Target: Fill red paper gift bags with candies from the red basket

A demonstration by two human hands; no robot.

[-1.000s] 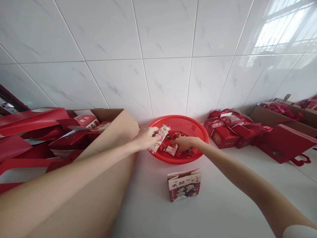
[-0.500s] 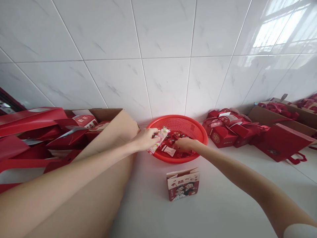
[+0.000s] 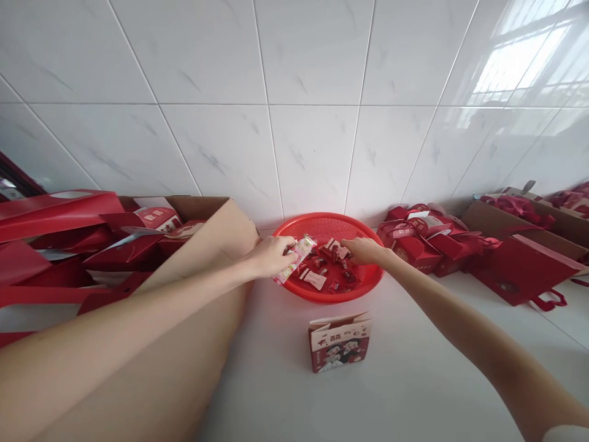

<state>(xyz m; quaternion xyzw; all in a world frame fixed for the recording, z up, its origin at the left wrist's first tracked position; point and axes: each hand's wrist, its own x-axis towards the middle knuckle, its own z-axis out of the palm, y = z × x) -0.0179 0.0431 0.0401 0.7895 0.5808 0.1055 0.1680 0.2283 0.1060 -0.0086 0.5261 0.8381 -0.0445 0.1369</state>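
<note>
A red plastic basket (image 3: 331, 297) with perforated sides holds several small wrapped candies (image 3: 348, 276) and a pale pink packet (image 3: 315, 279). Over its left side, my left hand (image 3: 273, 256) is closed on a pink and green wrapped packet (image 3: 301, 253). Inside the right part of the basket, my right hand (image 3: 365, 250) has its fingertips together at a white and red packet (image 3: 338, 248). In front of the basket a small red and white paper box (image 3: 341, 344) with a cartoon couple stands upright, its top open.
At the left, a large cardboard box (image 3: 202, 294) holds several red gift boxes (image 3: 115, 245). Closed red boxes (image 3: 416, 245) lie right of the basket, beside a larger red bag (image 3: 519, 270) and cardboard boxes (image 3: 488, 224). A tiled wall (image 3: 313, 153) stands behind.
My right hand has moved right and slightly up inside the basket, uncovering candies in the middle. My left hand still holds its packet in nearly the same place.
</note>
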